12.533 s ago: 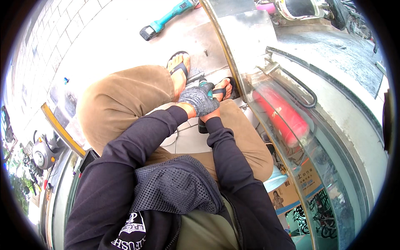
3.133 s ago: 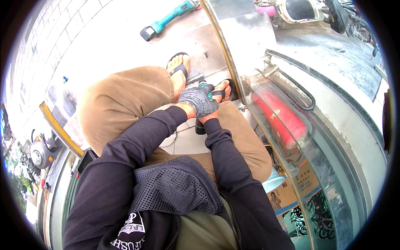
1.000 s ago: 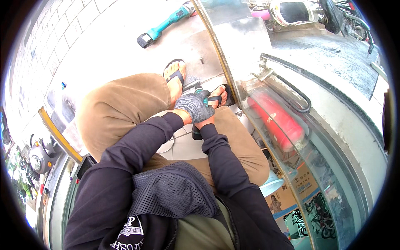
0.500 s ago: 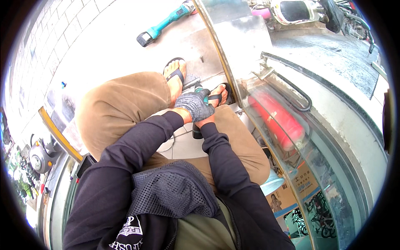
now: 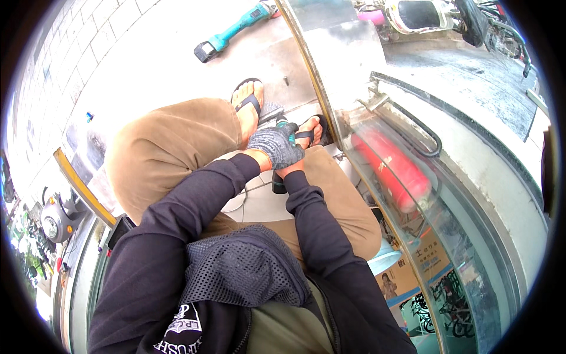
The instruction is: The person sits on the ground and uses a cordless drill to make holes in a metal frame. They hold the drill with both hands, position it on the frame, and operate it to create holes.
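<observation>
Both hands are together between my knees on a teal-and-black cordless drill (image 5: 279, 184). My left hand (image 5: 275, 147), in a grey knitted glove, lies closed over the top of the drill's body. Beneath it is my right hand (image 5: 292, 170), wrapped round the grip and mostly hidden by the glove. The drill's front end points away from me, toward a metal strip (image 5: 270, 115) set in the floor between my sandalled feet. Whether the tip touches the strip, I cannot make out. A dark base sticks out below my hands.
A teal angle grinder (image 5: 236, 29) lies on the floor ahead. A small screw or bolt (image 5: 286, 81) is beyond my feet. On the right, a glass door panel (image 5: 413, 194) stands close, with a red cylinder (image 5: 392, 168) behind it. A yellow-edged frame (image 5: 85, 189) rises at left.
Both hands keep the same hold on the drill. Its dark base shows a little more below them, and the view has shifted slightly.
</observation>
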`<state>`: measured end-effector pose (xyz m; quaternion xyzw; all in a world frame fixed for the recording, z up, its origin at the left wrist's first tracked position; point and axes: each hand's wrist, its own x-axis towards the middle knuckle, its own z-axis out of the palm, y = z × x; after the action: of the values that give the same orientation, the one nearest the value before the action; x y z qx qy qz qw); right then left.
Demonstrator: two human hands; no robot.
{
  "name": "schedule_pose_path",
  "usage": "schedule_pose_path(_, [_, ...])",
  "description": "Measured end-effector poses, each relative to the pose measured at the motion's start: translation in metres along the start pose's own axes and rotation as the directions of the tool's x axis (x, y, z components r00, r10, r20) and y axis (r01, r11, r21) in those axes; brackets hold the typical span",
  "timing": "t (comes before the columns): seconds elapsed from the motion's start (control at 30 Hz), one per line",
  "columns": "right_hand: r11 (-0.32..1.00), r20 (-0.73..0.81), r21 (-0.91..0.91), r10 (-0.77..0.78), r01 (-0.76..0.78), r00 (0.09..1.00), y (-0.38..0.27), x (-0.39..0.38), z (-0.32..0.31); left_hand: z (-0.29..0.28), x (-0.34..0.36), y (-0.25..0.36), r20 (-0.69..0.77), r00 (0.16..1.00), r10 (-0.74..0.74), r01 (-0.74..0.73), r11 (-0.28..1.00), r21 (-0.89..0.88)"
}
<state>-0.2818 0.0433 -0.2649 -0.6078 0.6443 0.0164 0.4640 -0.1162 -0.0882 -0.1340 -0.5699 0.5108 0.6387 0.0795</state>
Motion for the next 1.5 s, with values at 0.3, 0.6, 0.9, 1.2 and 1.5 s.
schedule_pose_path(0.3, [0.999,-0.011,-0.012,-0.042,0.042,0.999,0.000,-0.005,0.003,0.007,0.003,-0.005,-0.044,0.999,0.028,-0.028,1.000,-0.007])
schedule_pose_path(0.6, [0.985,-0.014,-0.132,-0.113,0.110,0.993,0.014,-0.005,0.010,0.005,0.002,-0.004,-0.041,0.999,0.007,-0.008,1.000,-0.022])
schedule_pose_path(0.9, [0.996,0.027,-0.007,0.087,-0.087,0.996,-0.038,-0.010,-0.019,0.002,0.000,-0.001,-0.009,1.000,-0.011,0.011,1.000,-0.012])
schedule_pose_path(1.2, [0.998,0.033,-0.048,0.041,-0.039,0.999,-0.031,-0.010,-0.017,0.007,0.006,-0.008,-0.040,0.999,0.016,-0.016,1.000,0.005])
schedule_pose_path(1.5, [0.998,0.040,-0.051,0.036,-0.034,0.999,-0.029,-0.009,-0.015,0.006,0.004,-0.008,-0.049,0.999,0.020,-0.020,1.000,-0.003])
